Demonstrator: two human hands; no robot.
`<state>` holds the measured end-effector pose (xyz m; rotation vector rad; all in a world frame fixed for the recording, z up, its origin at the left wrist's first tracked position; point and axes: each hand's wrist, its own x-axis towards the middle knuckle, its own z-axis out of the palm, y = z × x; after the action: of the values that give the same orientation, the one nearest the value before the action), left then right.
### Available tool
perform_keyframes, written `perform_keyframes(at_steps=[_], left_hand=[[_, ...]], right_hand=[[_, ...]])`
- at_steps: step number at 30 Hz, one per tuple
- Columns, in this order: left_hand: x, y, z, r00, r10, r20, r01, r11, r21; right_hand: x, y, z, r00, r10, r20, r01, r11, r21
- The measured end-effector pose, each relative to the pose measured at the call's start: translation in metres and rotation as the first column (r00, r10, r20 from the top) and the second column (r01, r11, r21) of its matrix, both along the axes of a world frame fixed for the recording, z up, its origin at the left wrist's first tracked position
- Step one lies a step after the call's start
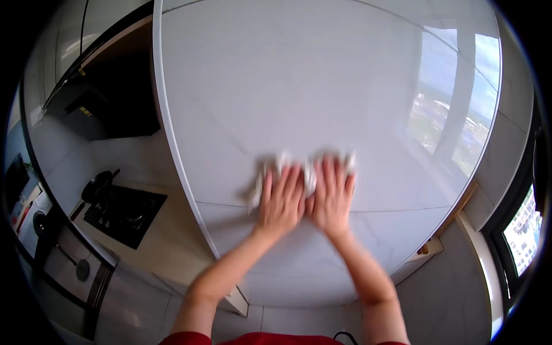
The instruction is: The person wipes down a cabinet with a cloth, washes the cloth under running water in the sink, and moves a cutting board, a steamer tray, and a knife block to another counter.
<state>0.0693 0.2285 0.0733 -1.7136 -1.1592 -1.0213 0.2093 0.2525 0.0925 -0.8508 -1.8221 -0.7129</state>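
Observation:
Both palms press against a glossy, pale tiled wall (299, 86) with a crumpled white cloth (310, 179) under them. My left hand (280, 198) lies over the cloth's left part, fingers stretched upward and holding it to the tile. Beside it, almost touching at the thumbs, my right hand (332, 195) holds the cloth's right part the same way. Cloth edges stick out around the fingertips and between the hands. Slight motion blur softens the fingers. Whether it is one cloth or two, I cannot tell.
To the left, a black gas stove (129, 214) with a dark pan (99, 185) sits on a beige counter (178, 230) under a black range hood (118, 106). A window (524, 230) is at the right. White trim (167, 121) edges the wall.

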Motion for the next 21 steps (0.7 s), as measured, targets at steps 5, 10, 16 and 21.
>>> perform_keyframes(at_steps=[5,10,16,21], left_hand=[[-0.014,0.021,0.253,0.991,0.028,-0.13,0.042,0.862,0.505],[-0.008,0.026,0.332,0.981,0.194,-0.018,-0.15,0.813,0.563],[0.003,0.001,0.12,0.991,0.052,-0.121,-0.034,0.989,0.143],[0.008,-0.015,0.015,0.996,-0.002,-0.09,-0.004,0.998,-0.067]], right_hand=[[-0.014,0.023,0.252,0.998,0.063,-0.012,-0.048,0.864,0.502],[-0.027,0.023,0.33,0.99,-0.057,-0.128,0.124,0.78,0.613],[-0.001,0.004,0.099,0.997,-0.051,-0.061,0.064,0.967,0.245],[-0.003,-0.019,0.001,0.983,-0.177,-0.04,0.181,0.974,0.136]])
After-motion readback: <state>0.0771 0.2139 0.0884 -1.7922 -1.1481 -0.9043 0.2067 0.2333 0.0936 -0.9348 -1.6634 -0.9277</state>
